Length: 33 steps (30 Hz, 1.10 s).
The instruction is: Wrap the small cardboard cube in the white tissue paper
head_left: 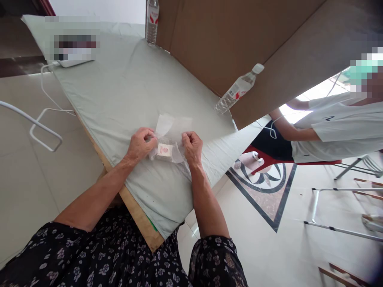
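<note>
On the cloth-covered table [119, 87] lies a small cream block [165, 150] with a red printed mark, resting on a clear plastic wrapper [176, 155]. My left hand [142, 142] is closed, pinching the wrapper's left side. On the other side, my right hand [193, 145] pinches its right edge between thumb and fingers. A translucent whitish sheet [173, 125] stands up behind the block, between the hands; whether it is part of the same wrapper I cannot tell.
A brown cardboard panel [206, 44] stands across the table's far right. A water bottle [239, 89] leans against it, and another bottle [152, 24] stands farther back. Beyond the panel sits a person in a white shirt [338, 123]. A white cable [44, 83] hangs off the left edge.
</note>
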{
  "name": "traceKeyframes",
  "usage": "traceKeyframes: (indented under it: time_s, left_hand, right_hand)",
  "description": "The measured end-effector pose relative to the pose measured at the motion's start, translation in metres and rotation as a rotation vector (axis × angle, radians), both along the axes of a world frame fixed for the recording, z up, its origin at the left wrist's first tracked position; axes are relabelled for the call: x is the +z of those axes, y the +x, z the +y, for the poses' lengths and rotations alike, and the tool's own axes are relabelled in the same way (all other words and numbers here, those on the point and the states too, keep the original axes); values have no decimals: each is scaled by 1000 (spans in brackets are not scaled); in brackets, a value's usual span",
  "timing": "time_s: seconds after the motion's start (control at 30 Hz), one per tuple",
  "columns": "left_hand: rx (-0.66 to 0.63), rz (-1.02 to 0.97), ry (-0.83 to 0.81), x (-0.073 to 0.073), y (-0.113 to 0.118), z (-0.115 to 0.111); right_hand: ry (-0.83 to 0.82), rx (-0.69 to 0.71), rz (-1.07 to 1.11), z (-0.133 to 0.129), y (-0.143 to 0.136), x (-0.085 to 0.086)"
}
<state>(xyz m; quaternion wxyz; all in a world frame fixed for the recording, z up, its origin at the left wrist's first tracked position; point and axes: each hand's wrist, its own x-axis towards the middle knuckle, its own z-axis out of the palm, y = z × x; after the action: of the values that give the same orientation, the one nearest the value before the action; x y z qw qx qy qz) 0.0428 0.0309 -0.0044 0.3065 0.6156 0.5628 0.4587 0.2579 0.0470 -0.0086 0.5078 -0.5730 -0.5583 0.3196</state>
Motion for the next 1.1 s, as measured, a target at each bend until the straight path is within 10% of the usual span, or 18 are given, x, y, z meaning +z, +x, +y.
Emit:
traceKeyframes:
  time_s: [0.23,0.63,0.8,1.1]
  left_hand:
    - [341,195,89,-8,-21,6]
    - [359,250,56,0,-23,2]
    - [192,289,237,17,-21,-17]
    - [-78,242,64,32,-21,-39]
  right_hand:
    - [-49,-150,-164,6,18,-9]
    - [86,-143,-198,-22,17,20]
    - [-43,127,-191,-52,9,31]
    - [34,191,-205,-65,9,27]
